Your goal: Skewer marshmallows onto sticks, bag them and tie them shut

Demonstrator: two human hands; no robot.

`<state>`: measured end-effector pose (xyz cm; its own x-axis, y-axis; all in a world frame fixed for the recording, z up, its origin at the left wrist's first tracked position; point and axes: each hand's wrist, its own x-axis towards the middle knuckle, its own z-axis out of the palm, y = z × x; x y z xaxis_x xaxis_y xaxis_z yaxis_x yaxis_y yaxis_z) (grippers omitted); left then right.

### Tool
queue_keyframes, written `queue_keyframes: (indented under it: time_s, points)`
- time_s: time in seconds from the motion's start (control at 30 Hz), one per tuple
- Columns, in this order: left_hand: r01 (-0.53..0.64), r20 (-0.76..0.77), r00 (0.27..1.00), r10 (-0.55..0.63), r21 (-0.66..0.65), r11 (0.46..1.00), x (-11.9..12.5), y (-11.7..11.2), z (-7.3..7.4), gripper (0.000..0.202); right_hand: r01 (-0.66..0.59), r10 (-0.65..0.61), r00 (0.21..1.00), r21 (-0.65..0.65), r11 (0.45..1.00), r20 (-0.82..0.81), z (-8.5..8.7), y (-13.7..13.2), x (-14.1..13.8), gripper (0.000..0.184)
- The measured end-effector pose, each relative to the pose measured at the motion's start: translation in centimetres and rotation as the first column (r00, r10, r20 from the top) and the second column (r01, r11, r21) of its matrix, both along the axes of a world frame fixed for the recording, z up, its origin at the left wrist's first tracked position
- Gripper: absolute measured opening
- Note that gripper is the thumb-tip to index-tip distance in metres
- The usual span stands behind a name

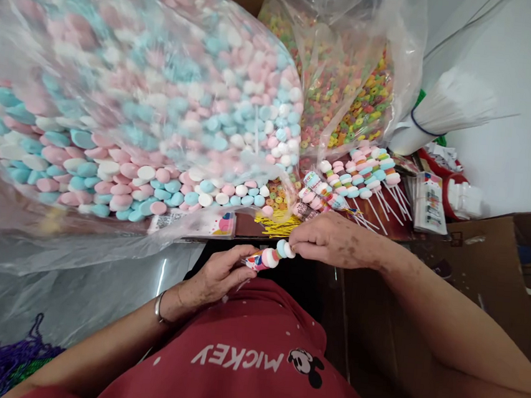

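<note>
A marshmallow skewer (284, 249) in pink, white and pale blue is held in front of my chest, lying partly inside a printed clear plastic bag (254, 261). My left hand (213, 275) is closed around the bag, thumb and fingers on its near end. At the other end of the skewer, my right hand (331, 240) pinches close to the last white marshmallow; its fingertips partly hide that end. Just above the hands lie yellow twist ties (278, 224). Beyond them is a wrapped marshmallow skewer (322, 192), beside a pile of unwrapped skewers (362, 174) on white sticks.
A large clear bag of marshmallows (163, 89) covers the left side. Behind stands a bag of ring-shaped gummies (351, 88). White sticks (462, 102) are bundled at right, near a stack of printed bags (431, 202). A cardboard box (488, 270) stands right.
</note>
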<state>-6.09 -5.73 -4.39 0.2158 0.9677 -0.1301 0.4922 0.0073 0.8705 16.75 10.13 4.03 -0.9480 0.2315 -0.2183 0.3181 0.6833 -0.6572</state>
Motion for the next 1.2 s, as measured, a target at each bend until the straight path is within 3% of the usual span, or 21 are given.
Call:
queue_keyframes:
  time_s: [0.1, 0.2, 0.33, 0.5, 0.63, 0.73, 0.9, 1.07, 1.13, 1.2]
  points:
    - [0.05, 0.015, 0.999, -0.05, -0.001, 0.999, 0.1, 0.4, 0.3, 0.036, -0.001, 0.003, 0.998, -0.037, 0.999, 0.067, -0.3, 0.0, -0.5, 0.023]
    - [0.054, 0.043, 0.998, -0.052, -0.061, 0.997, 0.4, 0.6, 0.5, 0.038, -0.032, 0.016, 0.995, 0.163, 0.986, 0.099, -0.6, -0.9, -1.0, 0.022]
    - [0.01, 0.086, 0.996, 0.003, -0.15, 0.989, 0.9, 0.6, 0.7, 0.041, -0.186, 0.156, 0.982, 0.394, 0.9, 0.109, -1.5, -1.9, -1.8, 0.022]
    - [0.01, 0.179, 0.984, 0.024, -0.189, 0.982, 1.6, 0.7, 0.7, 0.038, -0.298, 0.254, 0.953, 0.355, 0.886, 0.164, -2.3, -1.6, -2.8, 0.024]
    - [-0.05, 0.393, 0.905, 0.164, -0.285, 0.957, 1.9, 0.7, 0.5, 0.062, -0.272, 0.225, 0.959, 0.342, 0.9, 0.171, -1.5, -0.9, -3.0, 0.025]
    - [-0.051, 0.357, 0.911, 0.207, -0.4, 0.915, 1.5, 0.3, 0.5, 0.067, -0.231, 0.185, 0.967, 0.306, 0.924, 0.174, -0.7, -0.4, -2.8, 0.024]
    - [0.052, 0.27, 0.959, 0.088, -0.474, 0.879, 0.4, -0.1, 0.9, 0.032, -0.227, 0.17, 0.968, 0.352, 0.908, 0.185, -0.1, 0.2, -2.9, 0.022]
    - [0.276, 0.326, 0.937, -0.122, -0.482, 0.831, 0.0, 1.3, 1.7, 0.033, -0.251, 0.319, 0.947, 0.517, 0.819, -0.046, -0.4, -0.1, -3.3, 0.027]
    - [0.29, 0.378, 0.921, -0.094, -0.504, 0.814, -0.2, 1.8, 1.8, 0.036, -0.223, 0.316, 0.945, 0.543, 0.81, -0.083, -0.3, -0.4, -3.2, 0.028]
    - [0.232, 0.407, 0.913, -0.003, -0.514, 0.826, -0.2, 1.9, 1.7, 0.04, -0.192, 0.261, 0.963, 0.517, 0.834, -0.062, 0.0, -0.8, -3.0, 0.028]
